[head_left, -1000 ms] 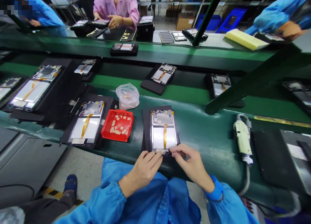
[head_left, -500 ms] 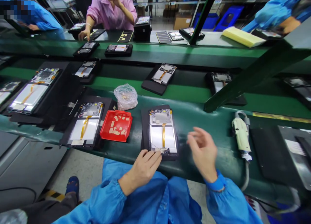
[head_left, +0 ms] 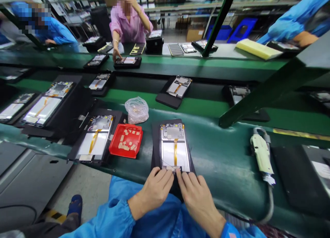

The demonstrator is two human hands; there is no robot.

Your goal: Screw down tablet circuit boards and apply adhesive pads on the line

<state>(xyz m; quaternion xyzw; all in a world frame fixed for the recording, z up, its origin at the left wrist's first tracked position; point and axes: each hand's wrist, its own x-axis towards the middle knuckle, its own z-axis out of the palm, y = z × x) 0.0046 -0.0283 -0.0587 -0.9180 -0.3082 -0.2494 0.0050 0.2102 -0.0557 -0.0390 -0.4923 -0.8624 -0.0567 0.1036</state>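
Observation:
An opened tablet (head_left: pixel 175 147) lies face down on a black mat (head_left: pixel 157 145), showing its circuit board, silver battery area and an orange ribbon cable. My left hand (head_left: pixel 154 191) and my right hand (head_left: pixel 198 203) sit side by side at its lower edge, fingertips touching it. Neither hand clearly grips anything. A thin wire crosses the tablet's lower part near my fingers. My fingers hide the mat's bottom edge.
A red tray (head_left: pixel 125 140) of tan pads and a plastic bag (head_left: pixel 136 110) stand left of the mat. An electric screwdriver (head_left: pixel 262 154) lies to the right. Other tablets sit along the green conveyor (head_left: pixel 219 162). A green strut (head_left: pixel 273 88) crosses above right. A co-worker's hand (head_left: pixel 117 55) touches a tablet opposite.
My right hand has come down from the raised position at right to the tablet's lower edge, next to my left hand. The co-worker's hand has moved onto a tablet on the far belt.

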